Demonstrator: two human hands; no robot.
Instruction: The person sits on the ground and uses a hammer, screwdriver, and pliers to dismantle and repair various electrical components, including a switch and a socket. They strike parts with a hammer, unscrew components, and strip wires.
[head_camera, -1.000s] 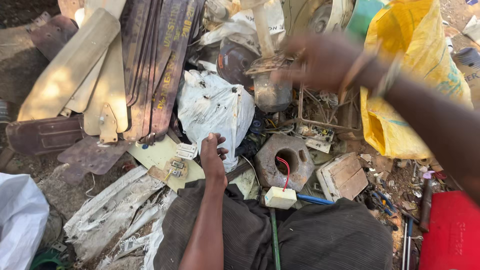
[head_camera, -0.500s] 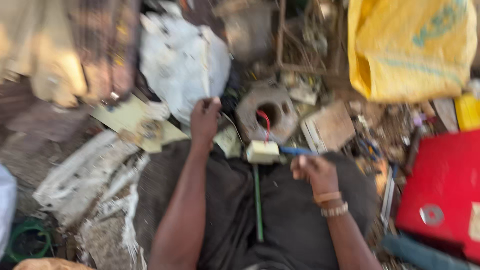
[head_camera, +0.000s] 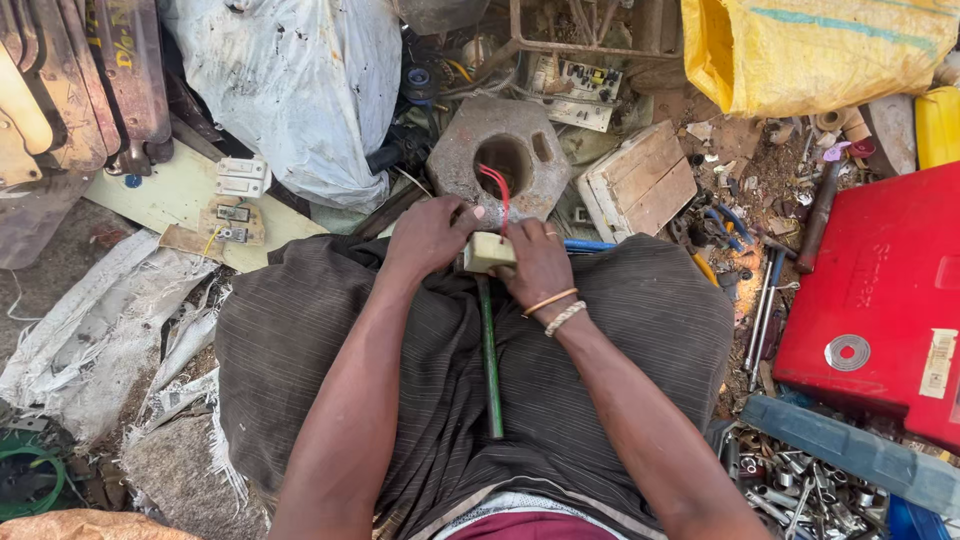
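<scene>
A small cream-coloured plastic electrical box (head_camera: 489, 252) is held between both hands over the lap, at the near edge of the scrap-strewn ground. The left hand (head_camera: 428, 237) is curled closed around the box's left side, its fingers wrapped over the top; the right hand (head_camera: 537, 264) is closed on the right side, so the grip of each hand is shut on the same piece, seemingly to keep it steady from both sides. Red wires (head_camera: 497, 187) rise from the box toward the hole of a grey hexagonal concrete block (head_camera: 500, 160) lying just beyond the hands. A green metal rod (head_camera: 489, 360) runs from under the box down across the dark striped cloth (head_camera: 620, 330) covering the lap; whether it is fixed to the box cannot be told.

A white plastic sack (head_camera: 300, 90) lies near the far left, a yellow woven sack (head_camera: 810, 50) at the far right corner, and a red metal case (head_camera: 885, 300) along the right edge. Loose spanners and sockets (head_camera: 790, 480) are heaped near the right knee, within reach.
</scene>
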